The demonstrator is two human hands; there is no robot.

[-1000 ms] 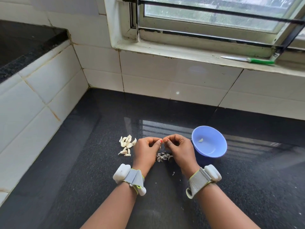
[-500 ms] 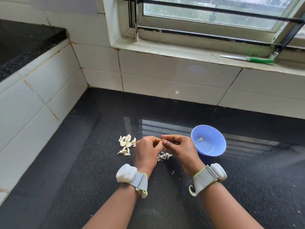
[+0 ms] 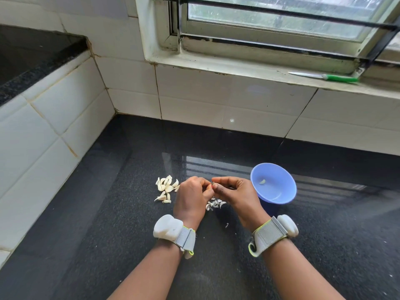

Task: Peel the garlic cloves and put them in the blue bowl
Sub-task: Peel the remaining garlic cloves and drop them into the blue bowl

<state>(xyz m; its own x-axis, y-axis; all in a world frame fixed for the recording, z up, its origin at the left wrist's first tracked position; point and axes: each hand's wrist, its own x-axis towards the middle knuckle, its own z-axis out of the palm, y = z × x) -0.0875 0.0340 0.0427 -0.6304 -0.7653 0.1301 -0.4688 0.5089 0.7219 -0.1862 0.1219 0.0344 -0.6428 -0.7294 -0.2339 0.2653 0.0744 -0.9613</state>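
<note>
My left hand [image 3: 191,198] and my right hand [image 3: 236,194] meet fingertip to fingertip above the black counter, both with curled fingers pinching one garlic clove that is almost fully hidden between them. A pile of unpeeled garlic cloves [image 3: 165,188] lies just left of my left hand. Loose peels [image 3: 215,204] lie on the counter under my hands. The blue bowl [image 3: 275,191] stands right of my right hand, with one peeled clove [image 3: 262,181] inside it.
The black granite counter [image 3: 108,213] is bounded by white tiled walls at the back and left. A green-handled knife [image 3: 324,76] lies on the window sill at the back right. A raised black ledge [image 3: 32,55] runs along the left.
Both hands stay together on the clove, with small finger movements. The view has shifted slightly; pile, peels and bowl have not moved.
</note>
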